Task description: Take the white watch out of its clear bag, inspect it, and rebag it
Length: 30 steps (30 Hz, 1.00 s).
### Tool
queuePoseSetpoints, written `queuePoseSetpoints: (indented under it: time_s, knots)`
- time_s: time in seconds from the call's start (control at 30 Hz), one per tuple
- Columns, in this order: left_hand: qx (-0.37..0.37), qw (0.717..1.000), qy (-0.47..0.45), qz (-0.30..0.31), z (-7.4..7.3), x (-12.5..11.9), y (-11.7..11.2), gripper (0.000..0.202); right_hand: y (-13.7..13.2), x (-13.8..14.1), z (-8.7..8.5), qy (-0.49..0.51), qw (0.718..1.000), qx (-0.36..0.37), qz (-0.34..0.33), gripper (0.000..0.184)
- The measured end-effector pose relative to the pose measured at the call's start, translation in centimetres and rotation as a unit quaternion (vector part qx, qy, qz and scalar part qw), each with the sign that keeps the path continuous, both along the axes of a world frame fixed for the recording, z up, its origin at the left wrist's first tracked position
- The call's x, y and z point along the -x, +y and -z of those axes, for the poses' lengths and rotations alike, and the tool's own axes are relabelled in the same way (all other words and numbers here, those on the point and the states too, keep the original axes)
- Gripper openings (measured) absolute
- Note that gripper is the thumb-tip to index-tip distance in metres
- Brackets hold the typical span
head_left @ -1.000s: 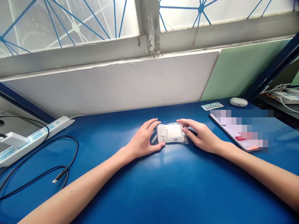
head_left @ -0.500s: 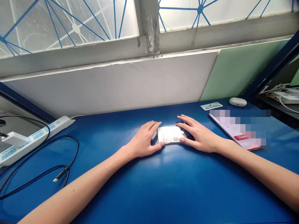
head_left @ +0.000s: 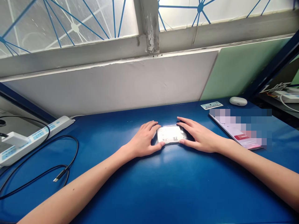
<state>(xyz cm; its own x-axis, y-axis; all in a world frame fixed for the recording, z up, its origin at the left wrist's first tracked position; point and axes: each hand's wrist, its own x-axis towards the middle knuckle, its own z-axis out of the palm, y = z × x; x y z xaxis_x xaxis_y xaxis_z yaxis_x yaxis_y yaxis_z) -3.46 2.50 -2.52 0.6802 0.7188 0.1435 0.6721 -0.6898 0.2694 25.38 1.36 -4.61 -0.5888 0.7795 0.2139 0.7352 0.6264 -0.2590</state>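
A small flat package (head_left: 171, 133) with a bright white face lies on the blue tabletop (head_left: 149, 183). It looks wrapped in shiny clear plastic, and small dark print shows along its near side, too fine to read. My left hand (head_left: 145, 140) spans the package's left end, thumb at the near edge and fingers curved around the far corner. At the other end, my right hand (head_left: 197, 133) has its thumb on the near edge and its index finger by the far corner. The remaining right fingers stretch out past it, over the table.
To the left lies a white power strip (head_left: 37, 137) with a white plug adapter (head_left: 15, 139) and a looped black cable (head_left: 76, 146). At right are a partly blurred phone-like slab (head_left: 243, 137), a printed card (head_left: 211, 105) and a white earbud case (head_left: 238, 101). A wall panel (head_left: 116, 87) borders the back.
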Motion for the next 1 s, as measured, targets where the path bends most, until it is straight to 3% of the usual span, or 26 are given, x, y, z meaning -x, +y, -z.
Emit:
queuePoseSetpoints:
  time_s: [0.6, 1.0]
  knots:
    - [0.018, 1.0, 0.006, 0.008, 0.1, 0.1, 0.1, 0.076, -0.4, 0.6, 0.0, 0.007, 0.999, -0.036, -0.009, 0.059]
    - [0.014, 1.0, -0.011, 0.008, 0.2, 0.0, 0.1, 0.068, -1.4, 2.2, 0.0, 0.029, 0.997, -0.059, 0.045, 0.048]
